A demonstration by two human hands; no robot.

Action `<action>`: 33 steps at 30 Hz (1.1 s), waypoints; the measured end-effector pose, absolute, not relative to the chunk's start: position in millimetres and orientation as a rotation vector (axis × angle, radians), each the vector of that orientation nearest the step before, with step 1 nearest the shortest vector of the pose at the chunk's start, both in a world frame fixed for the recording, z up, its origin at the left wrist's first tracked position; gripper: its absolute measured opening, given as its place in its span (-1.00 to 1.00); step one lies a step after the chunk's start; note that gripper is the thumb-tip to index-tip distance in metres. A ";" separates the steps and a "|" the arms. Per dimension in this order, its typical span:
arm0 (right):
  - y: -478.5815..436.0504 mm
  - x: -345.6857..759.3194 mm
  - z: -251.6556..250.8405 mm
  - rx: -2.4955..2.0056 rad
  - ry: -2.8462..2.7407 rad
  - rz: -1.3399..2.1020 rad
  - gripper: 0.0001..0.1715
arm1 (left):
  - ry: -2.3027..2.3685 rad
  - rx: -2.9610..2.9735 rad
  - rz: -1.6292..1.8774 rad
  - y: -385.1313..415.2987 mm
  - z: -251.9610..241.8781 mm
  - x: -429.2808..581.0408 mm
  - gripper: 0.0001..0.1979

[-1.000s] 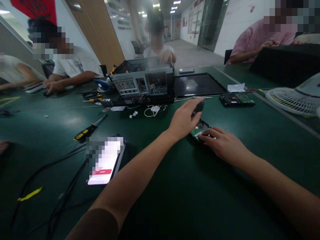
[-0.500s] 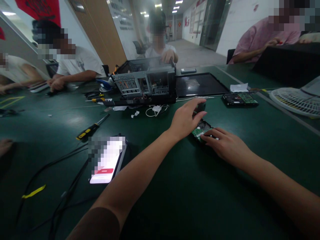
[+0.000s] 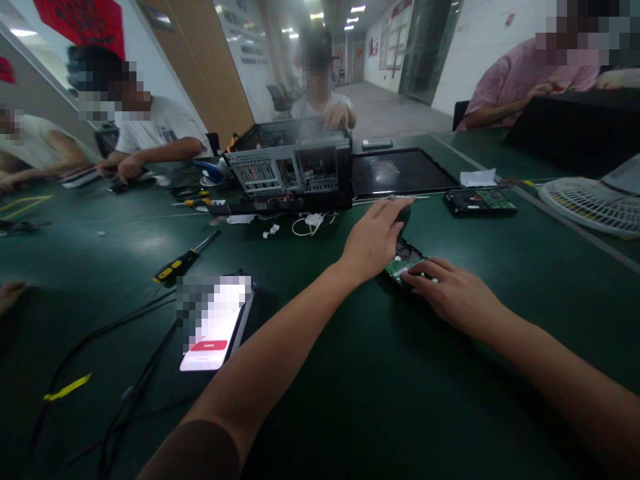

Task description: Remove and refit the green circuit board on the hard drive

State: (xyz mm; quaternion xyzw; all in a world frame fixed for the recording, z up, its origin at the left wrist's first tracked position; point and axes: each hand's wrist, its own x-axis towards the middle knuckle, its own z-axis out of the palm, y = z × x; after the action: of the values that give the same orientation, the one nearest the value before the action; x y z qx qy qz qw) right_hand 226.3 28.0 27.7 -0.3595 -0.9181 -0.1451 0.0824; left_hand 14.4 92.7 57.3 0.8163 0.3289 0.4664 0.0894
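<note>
A hard drive [image 3: 400, 257] lies circuit board up on the green table [image 3: 350, 373], just right of centre. My right hand [image 3: 453, 293] rests on its near edge, fingers stretched flat on the board. My left hand [image 3: 373, 240] reaches over the drive's far end. Its fingers and thumb curl round a small dark rounded object [image 3: 404, 215] that I cannot name.
An opened computer case [image 3: 290, 167] and its black side panel [image 3: 400, 170] stand behind. A second hard drive [image 3: 480, 200] and a fan grille [image 3: 590, 203] lie right. A lit phone [image 3: 215, 327], a screwdriver [image 3: 183, 260] and cables [image 3: 115, 400] lie left. Several people sit around the table.
My left hand has dipped slightly over the drive's far end, still round the dark object. My right hand has stayed on the drive.
</note>
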 end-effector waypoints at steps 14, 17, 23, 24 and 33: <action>27.2 227.7 26.8 -1.102 -2.751 -0.411 -0.62 | 0.927 2.415 1.493 102.3 55.8 7.8 -0.63; 27.1 228.1 26.1 -1.110 -2.751 -0.398 -0.62 | 0.913 2.408 1.473 102.5 55.3 7.8 -0.63; 26.7 227.9 27.7 -1.102 -2.739 -0.381 -0.63 | 0.896 2.290 1.484 99.8 50.6 11.1 -0.62; 26.5 227.6 28.0 -1.101 -2.736 -0.382 -0.64 | 0.901 2.258 1.487 99.9 49.5 11.6 -0.59; 26.1 226.7 28.6 -1.110 -2.739 -0.396 -0.63 | 1.054 2.318 1.553 97.9 57.1 8.0 -0.68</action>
State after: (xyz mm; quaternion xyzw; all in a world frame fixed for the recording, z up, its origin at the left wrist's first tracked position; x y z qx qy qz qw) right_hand 226.7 26.1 28.6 -0.3710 -0.9156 -0.1324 0.0800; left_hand 8.0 97.9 57.1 0.7747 0.3523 0.5191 0.0794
